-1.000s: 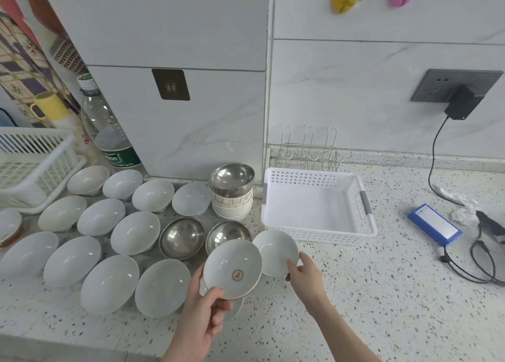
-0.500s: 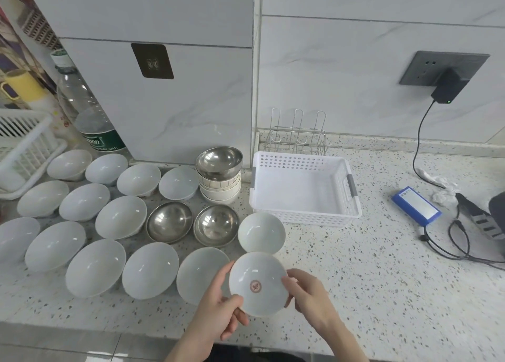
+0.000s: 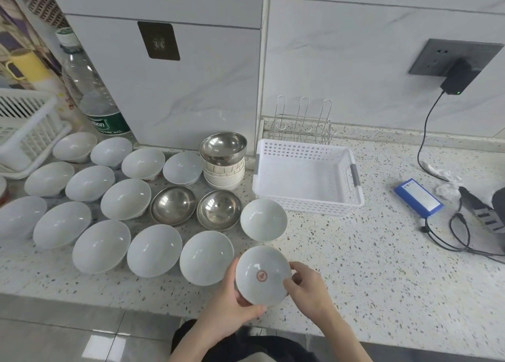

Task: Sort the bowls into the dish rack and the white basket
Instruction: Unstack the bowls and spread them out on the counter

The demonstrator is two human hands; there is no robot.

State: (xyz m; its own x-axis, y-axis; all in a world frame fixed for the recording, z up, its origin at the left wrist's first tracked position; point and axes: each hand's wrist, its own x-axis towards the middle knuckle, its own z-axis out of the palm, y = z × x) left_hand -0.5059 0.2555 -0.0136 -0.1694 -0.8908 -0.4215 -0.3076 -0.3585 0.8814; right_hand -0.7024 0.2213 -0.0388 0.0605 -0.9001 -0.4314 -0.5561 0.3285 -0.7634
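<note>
Bowls (image 3: 153, 249) crowd speckled counter (image 3: 369, 266) w/ white basket (image 3: 306, 205), tiled wall (image 3: 341, 60).

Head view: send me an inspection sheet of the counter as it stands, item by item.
Surface: speckled countertop, no spills seen.
Job's things: marked bowl held over the front edge; white bowls and two steel bowls spread on the left; a stack of bowls; white basket and wire dish rack both empty.
Clutter: blue box, water bottle, second basket.
Grippers: left hand and right hand both grip the marked bowl.
Cables: black cord from wall charger, coiled at right.
Surroundings: tiled wall.
</note>
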